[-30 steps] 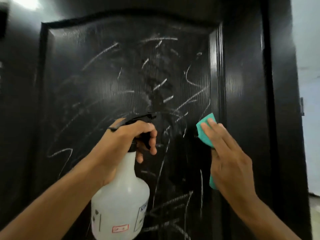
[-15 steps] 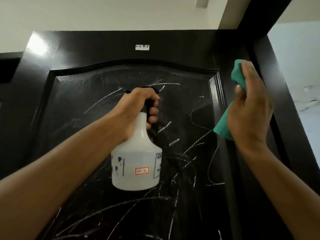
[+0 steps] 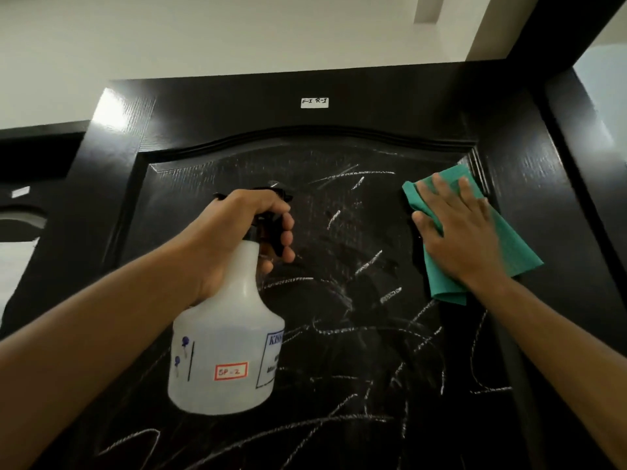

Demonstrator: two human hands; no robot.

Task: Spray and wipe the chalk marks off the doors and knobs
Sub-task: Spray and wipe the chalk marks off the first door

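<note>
Chalk marks [image 3: 368, 262] cover the recessed panel of the dark door [image 3: 217, 120], running as white strokes and loops from the upper centre of the panel down to the lower edge of the view; a darker, wet-looking patch lies among them near the panel's middle. The left hand [image 3: 244, 228] grips the neck of a translucent white spray bottle [image 3: 224, 351], with its fingers curled round the black trigger head [image 3: 271, 228] (the nozzle points toward the upper panel). The bottle hangs upright below the hand, in front of the panel, and carries a small red-bordered label [image 3: 231, 371] reading "SP-2" plus a larger blue-framed label that is only partly legible. The right hand [image 3: 456, 232] lies flat with its fingers straight and slightly spread, pressing a green cloth [image 3: 509, 245] against the upper right corner of the panel, beside the raised moulding. The cloth extends past the hand on the upper side and hangs folded below the wrist. A small white tag [image 3: 314, 102] with handwritten characters sits on the top rail of the door, above the arched moulding. A pale ceiling [image 3: 203, 35] fills the upper part of the view. A second dark door [image 3: 30, 157] is partly visible at the left edge.
</note>
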